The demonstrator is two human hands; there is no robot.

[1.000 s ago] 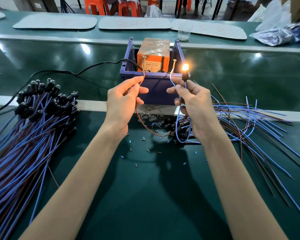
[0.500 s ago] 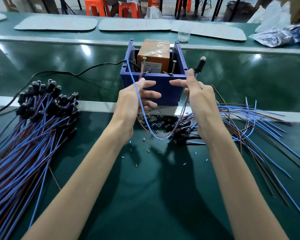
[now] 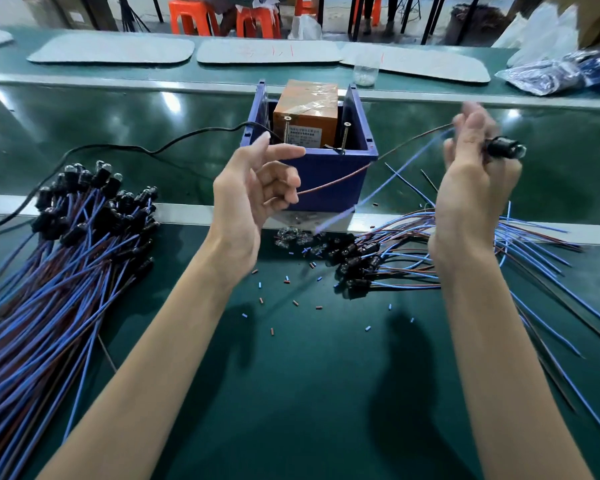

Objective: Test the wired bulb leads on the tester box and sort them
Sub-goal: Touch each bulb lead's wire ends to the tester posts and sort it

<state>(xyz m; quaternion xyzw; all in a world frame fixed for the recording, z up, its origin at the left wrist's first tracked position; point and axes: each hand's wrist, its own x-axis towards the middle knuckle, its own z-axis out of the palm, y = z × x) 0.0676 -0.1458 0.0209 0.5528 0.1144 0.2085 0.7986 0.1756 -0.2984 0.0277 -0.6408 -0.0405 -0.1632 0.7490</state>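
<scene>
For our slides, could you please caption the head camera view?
Right hand holds a black bulb socket beside the blue tester box, its brown wire stretching across to the left hand.

The bulb (image 3: 504, 151), lit a second ago above the tester box (image 3: 326, 178), is now dark. The right hand (image 3: 471, 188) has swung it out to the box's 3 o'clock. The brown lead (image 3: 336, 180) and blue lead (image 3: 420, 154) are off the screws and trail across. The left hand (image 3: 246, 195) has loosened its fingers.

Tallying the tabletop (image 3: 291, 393)
One tester box (image 3: 326, 181) is carrying two screws (image 3: 286, 130); two lead heaps (image 3: 66, 244) are flanking it, one raised lead (image 3: 504, 150), three mats (image 3: 111, 51), seemingly three stools (image 3: 193, 15).
</scene>
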